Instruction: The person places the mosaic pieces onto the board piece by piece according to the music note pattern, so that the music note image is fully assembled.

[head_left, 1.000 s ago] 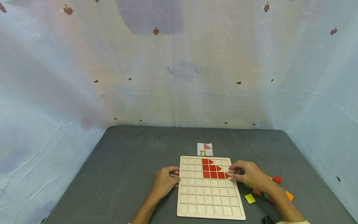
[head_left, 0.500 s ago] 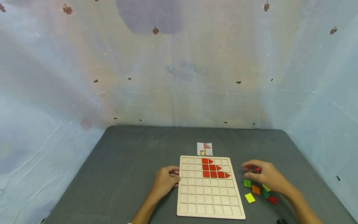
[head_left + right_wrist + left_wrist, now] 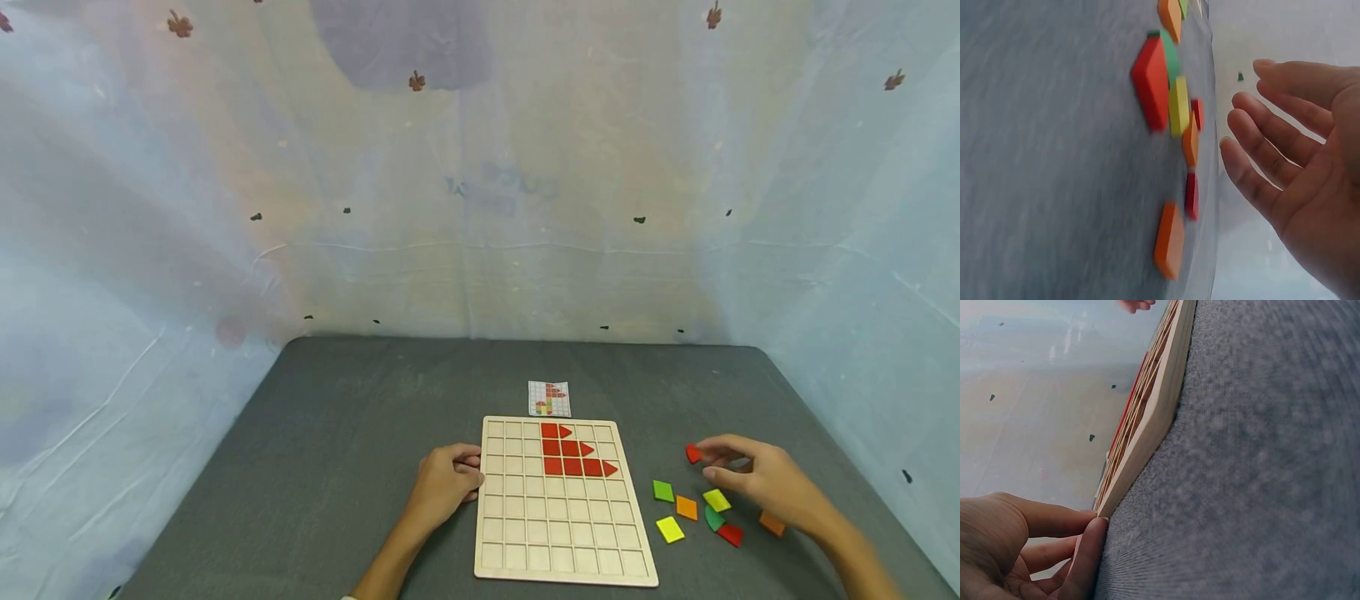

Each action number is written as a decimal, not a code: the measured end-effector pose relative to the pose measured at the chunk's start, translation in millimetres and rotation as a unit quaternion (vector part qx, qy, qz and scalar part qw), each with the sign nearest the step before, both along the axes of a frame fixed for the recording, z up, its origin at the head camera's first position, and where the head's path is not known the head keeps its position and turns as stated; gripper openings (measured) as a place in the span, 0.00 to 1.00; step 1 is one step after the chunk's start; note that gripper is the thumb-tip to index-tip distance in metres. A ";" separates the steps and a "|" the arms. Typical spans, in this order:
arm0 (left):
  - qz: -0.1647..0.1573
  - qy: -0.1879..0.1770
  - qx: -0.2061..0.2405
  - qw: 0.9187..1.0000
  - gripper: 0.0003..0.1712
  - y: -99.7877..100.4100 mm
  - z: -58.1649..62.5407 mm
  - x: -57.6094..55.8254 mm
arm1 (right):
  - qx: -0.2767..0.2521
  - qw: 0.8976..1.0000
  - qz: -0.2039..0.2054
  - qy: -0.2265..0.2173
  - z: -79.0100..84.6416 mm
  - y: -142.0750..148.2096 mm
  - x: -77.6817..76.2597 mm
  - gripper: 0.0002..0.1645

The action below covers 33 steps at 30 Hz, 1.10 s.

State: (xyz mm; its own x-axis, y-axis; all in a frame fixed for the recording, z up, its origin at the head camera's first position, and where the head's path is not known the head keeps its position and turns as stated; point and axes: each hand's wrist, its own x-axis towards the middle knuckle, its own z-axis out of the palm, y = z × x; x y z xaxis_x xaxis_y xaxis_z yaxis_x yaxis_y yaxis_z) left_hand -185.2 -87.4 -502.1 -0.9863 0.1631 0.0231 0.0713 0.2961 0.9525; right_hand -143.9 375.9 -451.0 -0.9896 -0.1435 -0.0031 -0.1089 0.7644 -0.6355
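A wooden grid board (image 3: 525, 533) lies on the table, with rows of red squares ending in red triangles set in its upper cells. Thumb and index finger of my left hand (image 3: 442, 483) pinch the board's left edge; the left wrist view shows their tips at the wooden rim (image 3: 1141, 444). To the right of the board, my right hand (image 3: 765, 479) hovers over loose tiles, fingers relaxed and holding nothing. Its fingertips are close to a red curved tile (image 3: 693, 452). Below the hand are a yellow tile (image 3: 717, 500) and an orange tile (image 3: 772, 523).
A small printed pattern card (image 3: 549, 399) lies just beyond the board. Nearer the board's right side are a light green tile (image 3: 663, 491), an orange one and a yellow square (image 3: 671, 530). A dark green tile (image 3: 714, 518) touches a red tile (image 3: 731, 534). Patterned sheeting surrounds the grey table.
My right hand has left the red triangle at the board's right edge and moved right, over the loose tiles. My left hand and the board have stayed in place.
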 end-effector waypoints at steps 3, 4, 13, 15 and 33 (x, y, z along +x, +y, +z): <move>0.000 -0.001 0.001 1.000 0.21 0.0 -0.2 0.2 | 0.008 1.000 -0.007 0.007 -3.0 10.5 4.0 0.21; 0.000 -0.001 0.001 1.000 0.21 0.0 -0.1 0.3 | 0.007 1.000 -0.012 0.005 -4.1 13.5 5.2 0.21; 0.002 0.002 0.001 1.000 0.21 -0.9 0.3 -0.2 | 0.014 0.999 -0.013 -0.042 -7.3 42.7 16.1 0.22; 0.002 0.003 0.001 1.000 0.21 -0.8 0.4 -0.3 | 0.014 0.998 0.001 -0.056 -7.9 49.2 18.1 0.21; 0.000 0.002 0.002 1.000 0.21 0.7 0.5 0.0 | 0.005 0.990 0.018 -0.143 -19.8 76.7 25.2 0.30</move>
State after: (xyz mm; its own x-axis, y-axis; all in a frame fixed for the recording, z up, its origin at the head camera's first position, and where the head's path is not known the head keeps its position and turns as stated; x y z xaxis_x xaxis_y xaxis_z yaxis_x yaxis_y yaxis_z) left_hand -185.2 -86.7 -501.6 -0.9863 0.1628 0.0271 0.0746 0.2929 0.9532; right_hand -118.7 452.6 -470.9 -0.9422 -0.1767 -0.2846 0.0480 0.7696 -0.6367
